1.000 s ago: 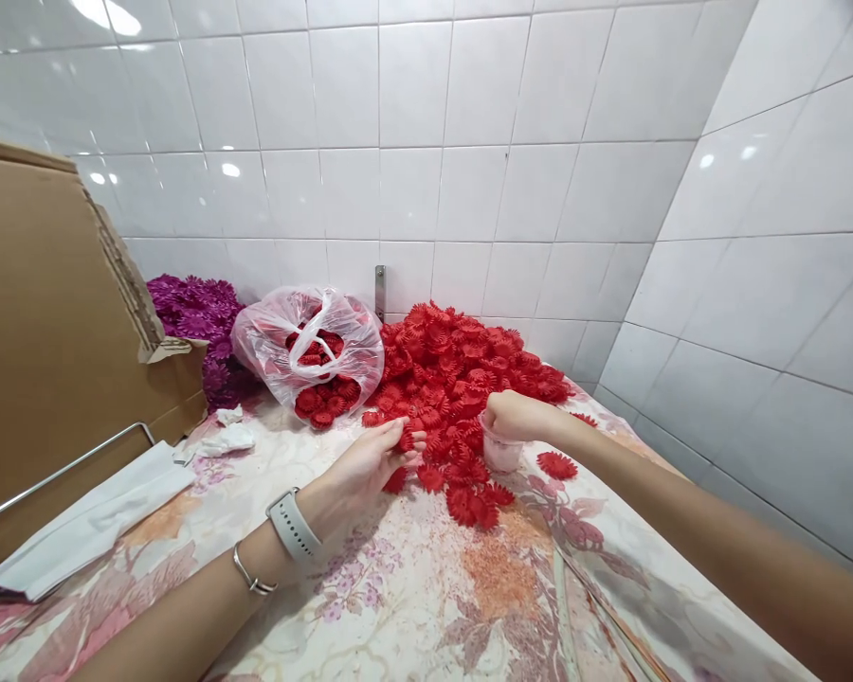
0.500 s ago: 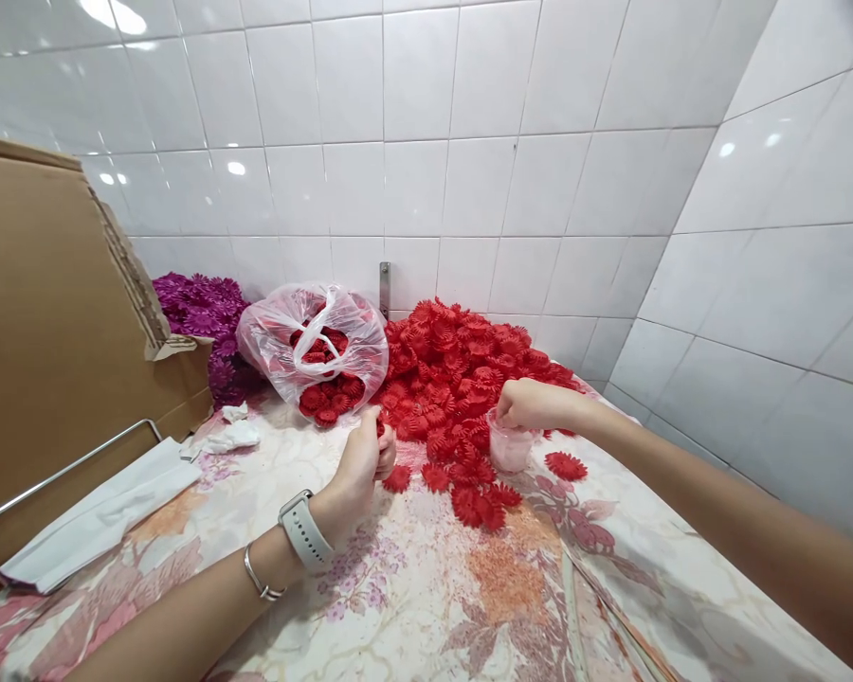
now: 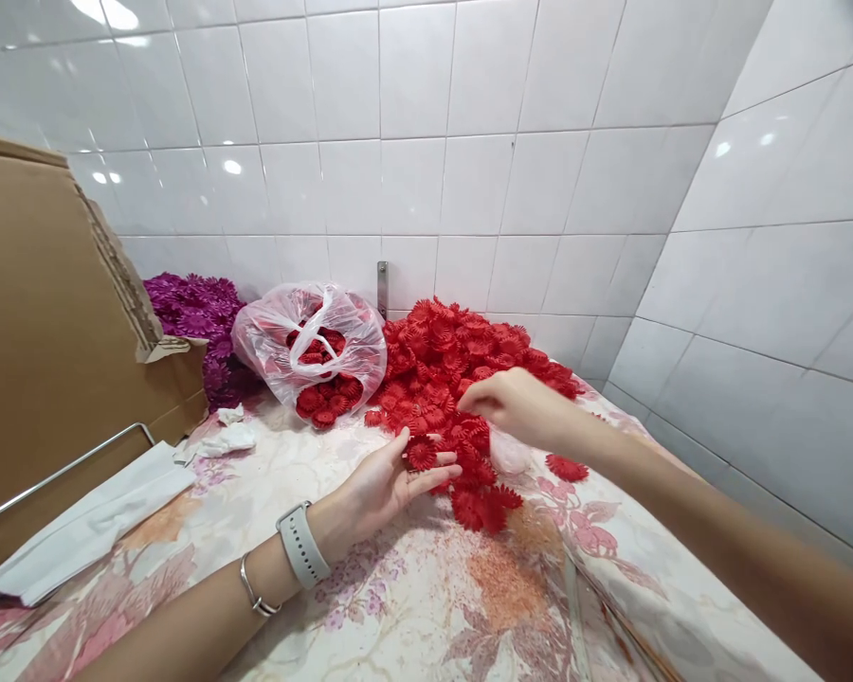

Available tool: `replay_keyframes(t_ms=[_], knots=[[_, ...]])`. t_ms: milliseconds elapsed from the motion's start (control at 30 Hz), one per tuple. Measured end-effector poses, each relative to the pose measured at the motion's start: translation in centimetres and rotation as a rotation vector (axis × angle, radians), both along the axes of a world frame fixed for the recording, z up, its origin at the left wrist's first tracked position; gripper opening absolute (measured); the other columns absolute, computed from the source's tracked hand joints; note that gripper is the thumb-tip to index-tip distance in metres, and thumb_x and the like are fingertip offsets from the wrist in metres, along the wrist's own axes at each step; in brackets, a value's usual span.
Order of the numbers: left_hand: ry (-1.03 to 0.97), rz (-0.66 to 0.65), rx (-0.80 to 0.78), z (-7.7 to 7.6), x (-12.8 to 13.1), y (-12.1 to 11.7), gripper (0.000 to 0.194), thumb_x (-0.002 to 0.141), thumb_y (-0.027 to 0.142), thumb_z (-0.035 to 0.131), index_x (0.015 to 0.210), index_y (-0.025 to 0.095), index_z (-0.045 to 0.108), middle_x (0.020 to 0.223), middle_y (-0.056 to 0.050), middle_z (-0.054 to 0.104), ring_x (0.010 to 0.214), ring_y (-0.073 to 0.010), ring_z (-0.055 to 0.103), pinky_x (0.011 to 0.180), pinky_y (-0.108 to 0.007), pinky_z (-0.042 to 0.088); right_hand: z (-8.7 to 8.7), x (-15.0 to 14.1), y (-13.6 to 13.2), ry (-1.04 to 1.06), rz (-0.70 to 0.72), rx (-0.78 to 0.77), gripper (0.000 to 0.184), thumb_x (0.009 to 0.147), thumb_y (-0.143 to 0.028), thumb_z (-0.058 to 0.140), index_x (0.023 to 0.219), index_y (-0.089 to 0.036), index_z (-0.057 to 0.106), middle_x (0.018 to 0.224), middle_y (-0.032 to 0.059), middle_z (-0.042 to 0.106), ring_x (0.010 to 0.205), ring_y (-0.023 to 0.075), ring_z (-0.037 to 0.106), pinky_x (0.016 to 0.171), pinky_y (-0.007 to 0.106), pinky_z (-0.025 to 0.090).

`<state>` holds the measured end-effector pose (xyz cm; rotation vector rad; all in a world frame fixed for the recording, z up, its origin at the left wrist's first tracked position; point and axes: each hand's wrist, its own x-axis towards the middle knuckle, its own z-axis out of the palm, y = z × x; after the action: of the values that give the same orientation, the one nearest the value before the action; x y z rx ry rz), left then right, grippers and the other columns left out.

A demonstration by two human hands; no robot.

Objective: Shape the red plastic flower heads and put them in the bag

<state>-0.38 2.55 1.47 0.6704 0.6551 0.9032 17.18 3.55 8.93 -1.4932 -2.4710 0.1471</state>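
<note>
My left hand [image 3: 390,478] is turned palm up, its fingers stretched out, with a red artificial flower [image 3: 421,453] held at the thumb and fingers. Just above and to the right, my right hand [image 3: 508,403] has its fingers pinched together; whatever may be between them is too small to make out. Partly hidden under the right hand stands a small clear plastic cup [image 3: 510,455] with pale contents. Behind both hands rises a heap of red flowers [image 3: 455,350], some spilling forward [image 3: 487,507] onto the patterned tablecloth [image 3: 412,606].
A clear plastic bag [image 3: 263,341] of red flowers lies left of the heap, with purple flowers [image 3: 191,303] behind it. At the left is a cardboard box [image 3: 43,265]. One loose red flower [image 3: 567,467] and thin sticks [image 3: 626,635] lie to the right. Tiled walls [image 3: 412,85] enclose the back.
My left hand has moved right and opened out from a closed grip, showing the red flower. My right hand has come out of the cup and shifted left towards the left hand.
</note>
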Motion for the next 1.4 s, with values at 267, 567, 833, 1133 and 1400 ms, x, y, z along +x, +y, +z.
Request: replay_keyframes(t_ms=[267,567,833,1133,1400], knots=[[-0.069,0.013,-0.019,-1.0,0.4,0.6,0.038,0.093,0.017,0.032,0.07,0.009,0.061,0.065,-0.006,0.062,0.059,-0.0111,0.058,0.067,-0.024,0.049,-6.6,-3.1,-3.0,0.186,0.36,0.232,0.044,0.068,0.006,0.043,0.1,-0.015,0.065,0.108,0.0101,0.067,0.1,0.0232,0.059,0.089,0.039,0.046],[-0.029,0.065,0.04,0.2,0.1,-0.1,0.038,0.092,0.013,0.035,0.066,0.011,0.063,0.069,-0.004,0.064,0.064,-0.0092,0.057,0.07,-0.021,0.048,-7.3,-2.0,-2.6,0.422,0.467,0.38,0.034,0.077,0.0,0.037,0.094,-0.016,0.062,0.098,0.011,0.064,0.096,0.0204,0.057,0.082,0.034,0.05],[0.018,-0.042,0.197,-0.4,0.3,-0.7,0.016,0.075,0.026,0.066,0.076,0.01,0.067,0.078,-0.005,0.064,0.075,-0.013,0.056,0.076,-0.026,0.046,-6.6,-1.9,-2.7,0.585,0.163,0.356,0.015,0.078,-0.01,0.052,0.09,-0.016,0.058,0.088,0.0078,0.059,0.083,0.0202,0.057,0.074,0.034,0.046],[0.159,-0.094,0.309,0.0,0.2,-1.0,0.029,0.066,0.039,0.071,0.075,0.012,0.069,0.078,-0.005,0.063,0.079,-0.0152,0.054,0.079,-0.029,0.044,-5.8,-0.9,-2.5,0.527,0.094,0.071,0.018,0.081,-0.011,0.047,0.089,-0.018,0.062,0.084,0.0033,0.067,0.073,0.0155,0.06,0.065,0.026,0.046],[0.325,-0.121,0.429,-0.8,0.1,-1.0,0.033,0.067,0.04,0.068,0.055,0.01,0.064,0.055,0.001,0.056,0.056,-0.0111,0.047,0.057,-0.022,0.036,-6.3,-1.8,-2.8,0.478,0.118,0.069,0.016,0.066,-0.006,0.055,0.075,-0.018,0.061,0.068,-0.0008,0.06,0.064,0.0156,0.056,0.056,0.025,0.044]])
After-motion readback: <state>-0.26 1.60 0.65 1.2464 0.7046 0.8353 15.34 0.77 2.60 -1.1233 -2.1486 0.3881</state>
